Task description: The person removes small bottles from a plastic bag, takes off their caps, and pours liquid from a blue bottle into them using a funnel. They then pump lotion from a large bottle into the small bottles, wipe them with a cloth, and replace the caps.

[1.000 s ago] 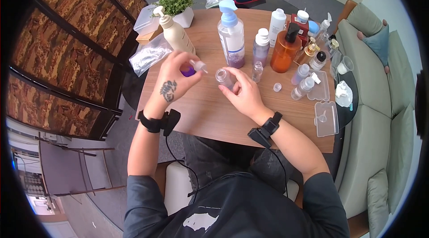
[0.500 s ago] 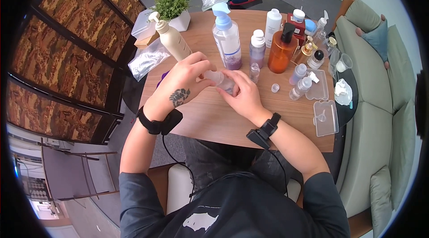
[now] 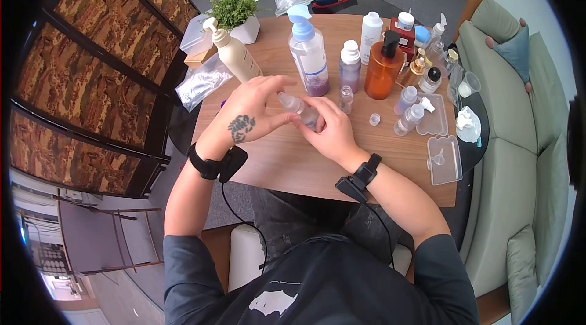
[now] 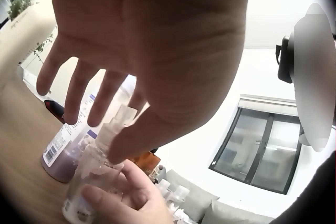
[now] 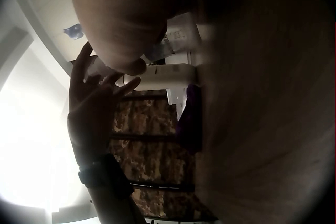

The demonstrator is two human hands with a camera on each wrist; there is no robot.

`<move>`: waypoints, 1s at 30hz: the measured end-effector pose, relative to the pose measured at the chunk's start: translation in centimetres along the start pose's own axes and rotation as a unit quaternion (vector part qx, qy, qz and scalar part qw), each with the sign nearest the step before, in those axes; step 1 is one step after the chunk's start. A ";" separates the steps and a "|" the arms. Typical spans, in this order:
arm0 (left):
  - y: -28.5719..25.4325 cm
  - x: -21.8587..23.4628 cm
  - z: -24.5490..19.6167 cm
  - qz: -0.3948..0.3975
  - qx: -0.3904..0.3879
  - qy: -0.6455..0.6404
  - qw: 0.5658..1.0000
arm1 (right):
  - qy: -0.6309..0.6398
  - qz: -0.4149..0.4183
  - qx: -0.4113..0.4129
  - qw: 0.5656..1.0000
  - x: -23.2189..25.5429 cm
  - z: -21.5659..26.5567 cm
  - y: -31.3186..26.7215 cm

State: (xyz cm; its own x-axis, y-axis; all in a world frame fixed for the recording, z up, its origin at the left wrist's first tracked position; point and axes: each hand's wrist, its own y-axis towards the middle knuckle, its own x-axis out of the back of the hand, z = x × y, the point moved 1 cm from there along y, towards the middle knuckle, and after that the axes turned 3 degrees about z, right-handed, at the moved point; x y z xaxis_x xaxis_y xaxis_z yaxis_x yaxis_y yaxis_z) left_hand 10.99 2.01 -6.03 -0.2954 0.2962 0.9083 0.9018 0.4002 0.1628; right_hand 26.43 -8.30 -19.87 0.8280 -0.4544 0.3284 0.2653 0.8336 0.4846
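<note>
My right hand [image 3: 332, 126] grips a small clear bottle [image 3: 309, 117], which leans toward the left hand. A translucent pump top [image 3: 287, 101] sits on the bottle's mouth. My left hand [image 3: 253, 111] is beside that top, its fingers stretched out and apart. In the left wrist view the left thumb [image 4: 136, 134] lies right at the pump top, while the other fingers spread away from it. Lower in that view, the right thumb and fingers wrap the bottle's body [image 4: 79, 203]. The right wrist view is dark, and the left hand [image 5: 94, 111] covers most of the bottle there.
Behind the hands stand a large blue-topped pump bottle [image 3: 308, 59], a cream pump bottle [image 3: 235, 56], an orange bottle [image 3: 383, 71] and a small clear vial [image 3: 346, 100]. A tiny round cap [image 3: 374, 119] and an open plastic case [image 3: 444, 163] lie to the right. Something purple [image 5: 190, 121] lies left.
The left hand has moved right and brought the pump top onto the bottle's mouth. Its fingers, earlier pinching the top, have since spread open. The right hand keeps its hold on the bottle.
</note>
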 end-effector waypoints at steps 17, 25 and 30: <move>1.1 -0.5 0.3 0.017 -0.078 -0.004 0.997 | 0.023 0.003 -0.011 1.000 -0.2 -0.1 0.0; 0.9 -1.1 0.4 -0.004 -0.085 0.048 0.995 | 0.003 0.016 -0.021 1.000 -0.3 -0.4 -0.1; 1.1 -1.3 0.9 0.036 -0.103 0.022 0.994 | 0.024 0.036 -0.023 0.999 -0.4 -0.2 -0.1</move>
State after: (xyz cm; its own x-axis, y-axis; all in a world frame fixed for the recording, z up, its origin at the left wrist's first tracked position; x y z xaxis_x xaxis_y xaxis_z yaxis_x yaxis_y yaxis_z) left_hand 12.13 2.82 -7.36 -0.2176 0.2771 0.9359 0.9668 0.1928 0.1677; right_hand 26.21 -8.17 -20.26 0.8686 -0.3779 0.3204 0.2260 0.8777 0.4226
